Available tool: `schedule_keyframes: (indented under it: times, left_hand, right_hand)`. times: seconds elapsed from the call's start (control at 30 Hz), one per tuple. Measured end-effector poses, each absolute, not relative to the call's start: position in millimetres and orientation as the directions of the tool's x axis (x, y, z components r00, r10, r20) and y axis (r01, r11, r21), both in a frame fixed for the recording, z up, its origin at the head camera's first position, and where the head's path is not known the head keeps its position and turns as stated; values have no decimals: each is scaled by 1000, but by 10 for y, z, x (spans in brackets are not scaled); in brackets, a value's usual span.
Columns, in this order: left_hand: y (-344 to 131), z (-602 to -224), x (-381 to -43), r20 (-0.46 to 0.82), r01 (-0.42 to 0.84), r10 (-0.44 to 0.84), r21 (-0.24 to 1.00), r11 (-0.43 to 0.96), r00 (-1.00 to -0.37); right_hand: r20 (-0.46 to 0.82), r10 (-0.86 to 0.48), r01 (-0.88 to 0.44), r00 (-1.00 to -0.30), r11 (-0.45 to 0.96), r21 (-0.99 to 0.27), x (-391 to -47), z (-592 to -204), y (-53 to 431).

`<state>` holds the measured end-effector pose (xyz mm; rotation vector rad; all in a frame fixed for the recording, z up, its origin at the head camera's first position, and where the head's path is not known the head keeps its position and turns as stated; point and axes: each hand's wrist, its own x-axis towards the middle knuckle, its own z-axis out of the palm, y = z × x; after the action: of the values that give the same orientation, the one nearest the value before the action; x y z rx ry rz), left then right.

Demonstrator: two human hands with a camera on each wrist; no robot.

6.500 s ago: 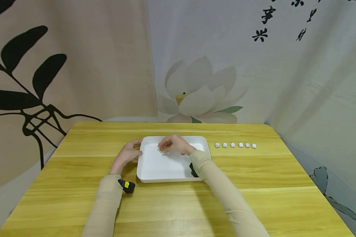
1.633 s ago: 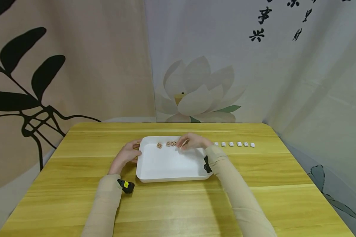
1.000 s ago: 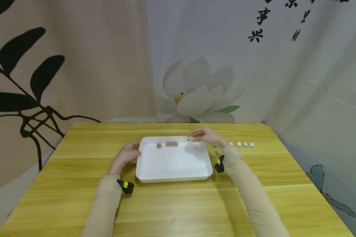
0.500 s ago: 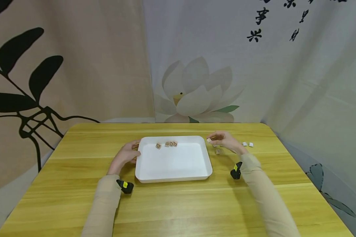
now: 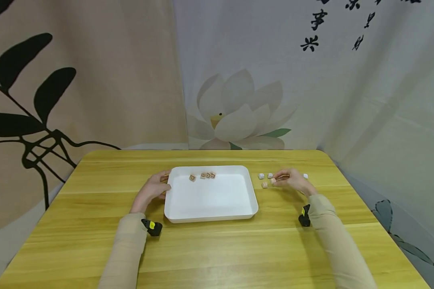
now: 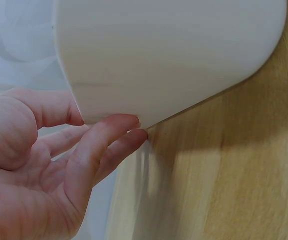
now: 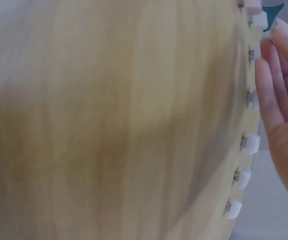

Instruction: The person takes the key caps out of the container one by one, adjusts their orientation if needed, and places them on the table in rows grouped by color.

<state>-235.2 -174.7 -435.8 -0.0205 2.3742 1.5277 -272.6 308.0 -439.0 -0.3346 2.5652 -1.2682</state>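
Note:
My left hand [image 5: 152, 189] holds the left edge of a white tray [image 5: 209, 200]; in the left wrist view its thumb and fingers pinch the tray wall [image 6: 148, 65]. My right hand [image 5: 291, 179] is over the table right of the tray, pinching a small pale keycap [image 5: 273, 181] between thumb and fingertips. Just left of it, a beige keycap [image 5: 265, 185] sits in front of a row of white keycaps [image 5: 261, 176]. The hand hides part of that row. Several tan keycaps [image 5: 207, 175] lie near the tray's back wall, one [image 5: 192, 178] apart at the left.
The wooden table [image 5: 217, 257] reaches back to a printed curtain [image 5: 238, 108]. In the right wrist view the white keycaps [image 7: 252, 143] run in a line beside my right hand. Both wrists wear a small black camera [image 5: 153, 227].
My right hand has picked a keycap out of the tray and carried it right, to the row's front. A beige keycap stands there that was absent 6.5 s ago. The left hand stays put.

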Motion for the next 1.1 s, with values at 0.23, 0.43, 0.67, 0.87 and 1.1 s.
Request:
schedule_keyframes:
  times: [0.23, 0.43, 0.67, 0.87, 1.1]
  left_hand:
    - [-1738, -4344, -2342, -270, -180, 158, 884, 431, -950]
    - [-1744, -4346, -2337, -266, -174, 165, 886, 429, -950]
    - [-1744, -4346, -2335, -260, -169, 167, 890, 424, -951]
    - [-1739, -4339, -2341, -269, -177, 165, 886, 429, -949]
    - [-1743, -4334, -2337, -276, -185, 157, 883, 432, -948]
  right_hand:
    - [-118, -314, -135, -942, 677, -723, -2745, -4451, 3087]
    - [-134, -323, -140, -937, 696, -704, -2761, -4485, 3062]
    - [-137, -320, -138, -937, 702, -699, -2778, -4490, 3064]
    - [-150, -375, -188, -915, 724, -664, -2788, -4411, 3039]
    - [-157, -481, -279, -863, 711, -645, -2869, -4026, 2813]
